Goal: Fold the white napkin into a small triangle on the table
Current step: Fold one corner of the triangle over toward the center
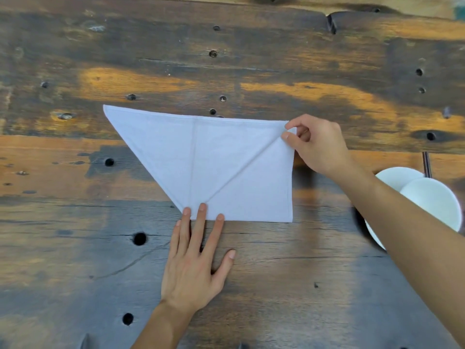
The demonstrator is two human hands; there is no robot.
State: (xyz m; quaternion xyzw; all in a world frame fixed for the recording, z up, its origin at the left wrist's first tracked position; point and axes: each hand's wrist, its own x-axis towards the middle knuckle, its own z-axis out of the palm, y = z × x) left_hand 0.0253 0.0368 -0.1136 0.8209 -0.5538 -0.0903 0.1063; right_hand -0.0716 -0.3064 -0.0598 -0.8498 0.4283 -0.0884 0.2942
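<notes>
This is a dining spot, somewhere a table gets laid, though I can't tell whether it's a home or a restaurant. Under the left hand [193,268] runs a rustic wooden table [289,273]: dark weathered planks, orange grain, knots and round holes all over. Just outside the forearm of the right hand [319,144], two round white dishes [432,205] overlap, with thin dark sticks [427,163], possibly chopsticks, poking out behind them. And both hands touch a white napkin [226,159], made of cloth.

No text, label, brand, number or sign can be read anywhere: the napkin [226,167] and the worktop [276,285] bear no writing
</notes>
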